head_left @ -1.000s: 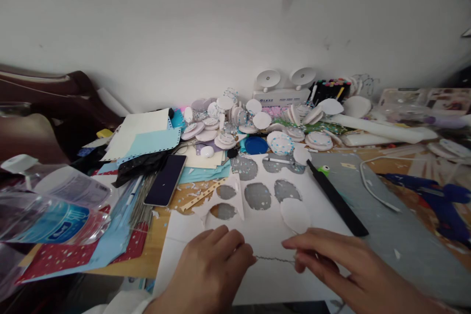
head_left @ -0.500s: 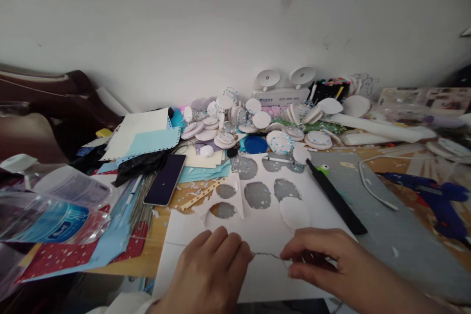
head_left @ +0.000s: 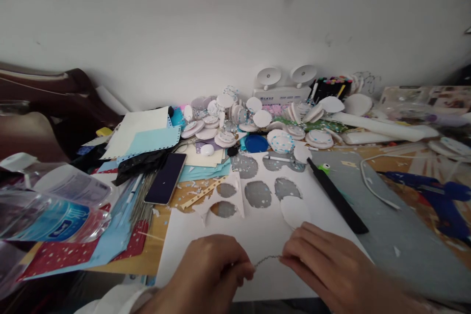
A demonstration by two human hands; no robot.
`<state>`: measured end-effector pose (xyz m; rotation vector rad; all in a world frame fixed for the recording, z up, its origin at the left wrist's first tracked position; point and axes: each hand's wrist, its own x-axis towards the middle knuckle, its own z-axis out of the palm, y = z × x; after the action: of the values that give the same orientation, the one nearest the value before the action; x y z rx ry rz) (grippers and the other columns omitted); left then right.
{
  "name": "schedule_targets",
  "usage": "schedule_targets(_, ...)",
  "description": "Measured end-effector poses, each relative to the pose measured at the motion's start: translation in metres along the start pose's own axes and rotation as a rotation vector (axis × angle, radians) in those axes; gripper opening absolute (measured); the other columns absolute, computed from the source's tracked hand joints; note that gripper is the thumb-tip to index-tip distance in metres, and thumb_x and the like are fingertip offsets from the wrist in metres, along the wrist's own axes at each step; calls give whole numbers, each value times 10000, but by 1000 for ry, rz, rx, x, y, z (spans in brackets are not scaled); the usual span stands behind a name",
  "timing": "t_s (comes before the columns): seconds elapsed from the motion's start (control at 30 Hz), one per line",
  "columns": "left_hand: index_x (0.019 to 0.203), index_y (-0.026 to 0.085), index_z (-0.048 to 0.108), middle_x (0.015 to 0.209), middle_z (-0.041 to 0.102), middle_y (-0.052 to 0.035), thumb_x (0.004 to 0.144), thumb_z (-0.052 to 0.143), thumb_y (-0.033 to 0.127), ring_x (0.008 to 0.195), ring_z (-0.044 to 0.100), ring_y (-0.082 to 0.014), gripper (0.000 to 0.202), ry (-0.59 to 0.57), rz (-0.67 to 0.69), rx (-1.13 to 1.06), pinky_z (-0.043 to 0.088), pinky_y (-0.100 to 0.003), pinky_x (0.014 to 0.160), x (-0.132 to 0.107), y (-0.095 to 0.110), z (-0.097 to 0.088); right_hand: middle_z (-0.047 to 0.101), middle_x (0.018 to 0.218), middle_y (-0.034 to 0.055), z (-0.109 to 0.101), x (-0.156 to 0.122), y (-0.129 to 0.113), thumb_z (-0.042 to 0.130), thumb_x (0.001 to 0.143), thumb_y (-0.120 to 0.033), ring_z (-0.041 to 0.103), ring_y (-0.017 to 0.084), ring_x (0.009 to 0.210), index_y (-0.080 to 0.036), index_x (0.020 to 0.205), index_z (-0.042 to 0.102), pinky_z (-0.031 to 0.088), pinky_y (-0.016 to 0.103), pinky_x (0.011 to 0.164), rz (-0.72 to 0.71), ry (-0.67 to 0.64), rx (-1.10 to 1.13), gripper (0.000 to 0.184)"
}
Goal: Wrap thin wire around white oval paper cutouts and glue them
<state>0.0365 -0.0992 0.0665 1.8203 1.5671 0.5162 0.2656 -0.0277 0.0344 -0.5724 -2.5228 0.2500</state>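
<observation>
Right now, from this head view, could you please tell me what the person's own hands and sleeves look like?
The left hand and right hand are bare, with no gloves or rings visible. A loose, plain whitish sleeve shows at the left wrist. The right forearm blurs toward the picture's edge, so its sleeve cannot be made out.

a wooden tabletop (head_left: pixel 151 255) carries a grey mat (head_left: pixel 386 225), with a large white sheet (head_left: pixel 257 228) partly over it. to the left lie a dark-screened phone (head_left: pixel 165 179), a pale perforated strip (head_left: pixel 203 193), small white scraps (head_left: pixel 156 212) and red speckled paper (head_left: pixel 66 257); to the right, a blue glue gun (head_left: pixel 437 198).
</observation>
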Motion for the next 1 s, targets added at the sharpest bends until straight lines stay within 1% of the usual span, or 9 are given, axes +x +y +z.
schedule_targets(0.07, 700, 185, 699, 668, 692, 18, 871, 617, 187, 664, 642, -112, 190, -108, -189, -120, 460, -170, 628, -1, 6, -4, 705, 767, 66, 3, -5, 3, 360, 998, -82, 661, 203, 727, -146, 960, 664, 533, 343, 695, -171, 136, -150, 313)
schedule_targets(0.13, 701, 186, 700, 679, 693, 22, 870, 633, 201, 678, 648, -108, 182, -161, -254, -180, 472, -163, 644, -2, 7, -5, 742, 859, 102, 5, -9, 7, 308, 999, -64, 671, 219, 792, -106, 1090, 653, 530, 362, 730, -286, 191, -214, 360)
schedule_targets(0.23, 737, 180, 682, 687, 679, 18, 886, 620, 168, 649, 624, -104, 161, -43, 46, -74, 456, -173, 624, -2, 2, -3, 707, 790, 65, 3, -7, 9, 436, 984, -92, 634, 195, 728, -138, 973, 635, 520, 339, 670, -184, 172, -162, 205)
schedule_targets(0.33, 748, 167, 628, 669, 632, 4, 946, 529, 155, 608, 565, -125, 222, 211, 444, 240, 388, -229, 545, 2, -7, 3, 625, 740, 28, -2, 1, 8, 586, 943, -179, 584, 185, 691, -188, 831, 565, 496, 325, 602, 58, 86, 4, 114)
schedule_targets(0.47, 747, 173, 585, 626, 565, 13, 978, 467, 155, 539, 476, -155, 260, 383, 635, 574, 296, -303, 478, 7, -14, 9, 664, 887, 27, -5, 4, 6, 631, 909, -229, 608, 221, 872, -232, 950, 604, 515, 370, 754, 206, 18, 176, 49)
schedule_targets(0.63, 780, 167, 589, 633, 555, 10, 969, 454, 127, 544, 483, -174, 235, 370, 661, 683, 294, -327, 464, 7, -13, 8, 683, 872, -4, 2, 7, 5, 688, 850, -234, 614, 227, 896, -275, 863, 658, 506, 392, 798, 430, -22, 343, 52)
schedule_targets(0.77, 792, 168, 592, 657, 574, 4, 983, 420, 126, 559, 502, -177, 260, 355, 640, 677, 312, -329, 466, 9, -16, 10, 671, 798, -9, 6, 20, 6, 743, 766, -161, 617, 216, 805, -255, 788, 672, 503, 367, 727, 526, -51, 414, 120)
schedule_targets(0.9, 776, 171, 599, 662, 589, -1, 979, 436, 135, 573, 517, -169, 263, 323, 592, 553, 317, -309, 472, 10, -22, 12, 656, 733, -36, 1, 30, 7, 753, 773, -128, 581, 159, 668, -243, 750, 655, 465, 298, 625, 474, -62, 483, 153)
schedule_targets(1.0, 783, 167, 630, 698, 623, -10, 962, 472, 155, 628, 558, -142, 238, 194, 410, 242, 376, -252, 541, 11, -21, 8, 666, 739, -56, -5, 32, 6, 721, 827, -115, 579, 135, 685, -239, 767, 615, 438, 280, 645, 332, 3, 539, 174)
